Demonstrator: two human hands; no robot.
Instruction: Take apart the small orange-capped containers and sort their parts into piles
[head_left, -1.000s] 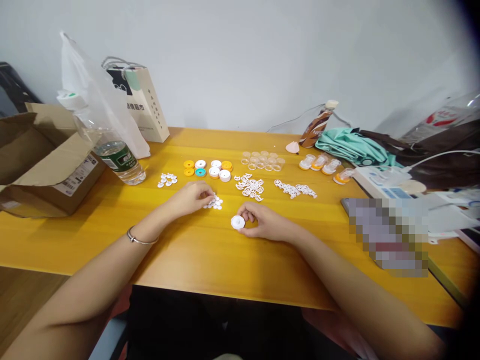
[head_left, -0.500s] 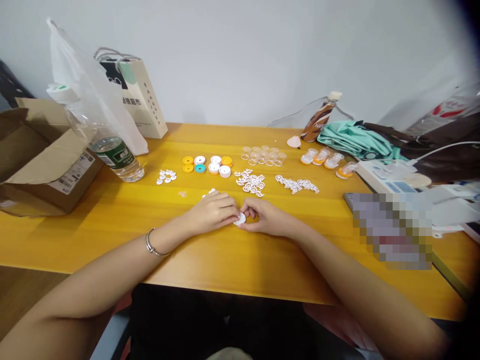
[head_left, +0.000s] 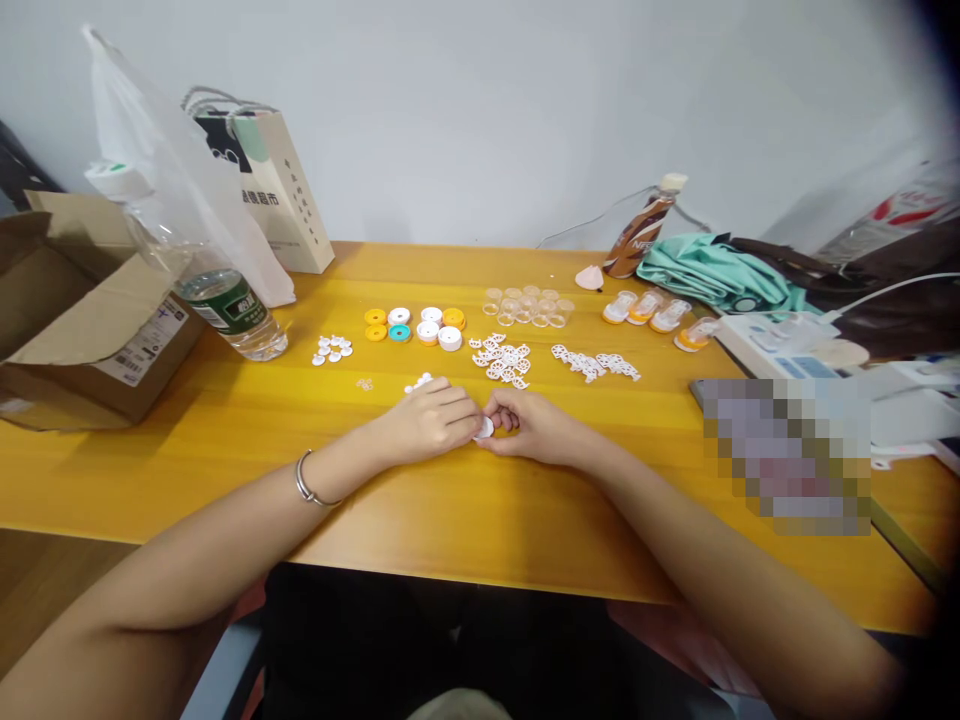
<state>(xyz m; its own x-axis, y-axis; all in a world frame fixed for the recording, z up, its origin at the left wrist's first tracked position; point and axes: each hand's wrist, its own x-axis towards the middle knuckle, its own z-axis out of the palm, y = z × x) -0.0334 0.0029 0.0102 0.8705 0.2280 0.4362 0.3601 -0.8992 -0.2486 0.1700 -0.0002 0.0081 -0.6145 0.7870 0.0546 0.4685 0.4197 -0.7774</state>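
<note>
Between my two hands is a small white round disc (head_left: 486, 428), just above or on the tabletop. My left hand (head_left: 439, 420) pinches its left side, fingers close together and partly hiding it. On the other side my right hand (head_left: 534, 427) grips the disc's edge with thumb and forefinger, the remaining fingers curled. Small white balls (head_left: 418, 383) lie just beyond my left hand. Further off are white, orange and teal round caps (head_left: 400, 333), white openwork pieces (head_left: 504, 361), and a second group of white openwork pieces (head_left: 595, 363).
Tiny rings (head_left: 364, 384) and white knobs (head_left: 332, 349) lie to the left. Clear cups (head_left: 531, 306) and orange-based assemblies (head_left: 651, 313) stand at the back. A cardboard box (head_left: 97, 330) and water bottle (head_left: 225, 300) flank the left; a power strip (head_left: 772, 350) sits right.
Both hands and the disc have shifted very slightly right and up in the view, and the disc's visible face looks a little more tilted. The grip stays the same.
</note>
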